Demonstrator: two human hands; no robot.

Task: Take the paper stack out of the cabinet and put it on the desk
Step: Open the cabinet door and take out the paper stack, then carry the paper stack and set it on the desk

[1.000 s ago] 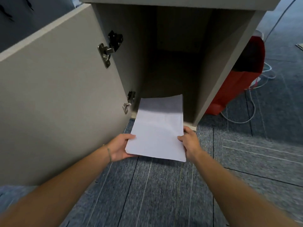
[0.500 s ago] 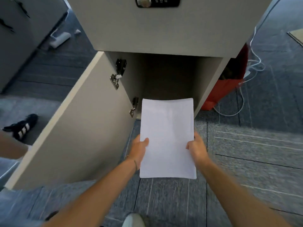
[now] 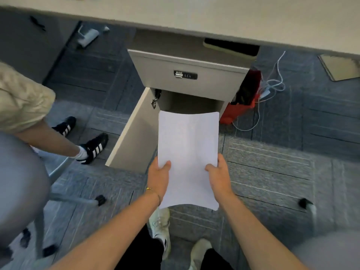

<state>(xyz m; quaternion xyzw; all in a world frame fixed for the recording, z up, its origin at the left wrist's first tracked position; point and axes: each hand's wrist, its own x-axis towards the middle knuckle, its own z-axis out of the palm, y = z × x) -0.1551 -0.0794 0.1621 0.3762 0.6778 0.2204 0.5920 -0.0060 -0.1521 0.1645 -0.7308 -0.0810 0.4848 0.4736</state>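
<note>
**A:** Where was the paper stack [image 3: 188, 152] at that moment?

**B:** Out of the cabinet [image 3: 187, 75] and in the air above the carpet, in front of the cabinet door [image 3: 134, 137], which stood swung open. It was well short of the tabletop [image 3: 194, 14], which ran across the top of the view.

**A:** And how was it held?

**B:** By both long edges near the lower end. The left hand [image 3: 158, 177] had its thumb on top and its grip closed on the left edge; the right hand [image 3: 220, 176] did the same on the right edge. I judged the two-sided hold was meant to keep loose sheets from sliding apart. The sheets bowed a little between the hands, the far end rising free.

**A:** Why was the door left open?

**B:** Probably because both hands were full; the compartment behind it looked dark and I could not tell what else lay inside.

**A:** Any writing to read?

**B:** None I could make out. The top sheet looked blank. The drawer front carried a small combination lock [image 3: 185, 75], but its digits were too blurred to read. The shoes of a person [image 3: 95, 148] standing at the left bore white stripes, no legible name.
</note>
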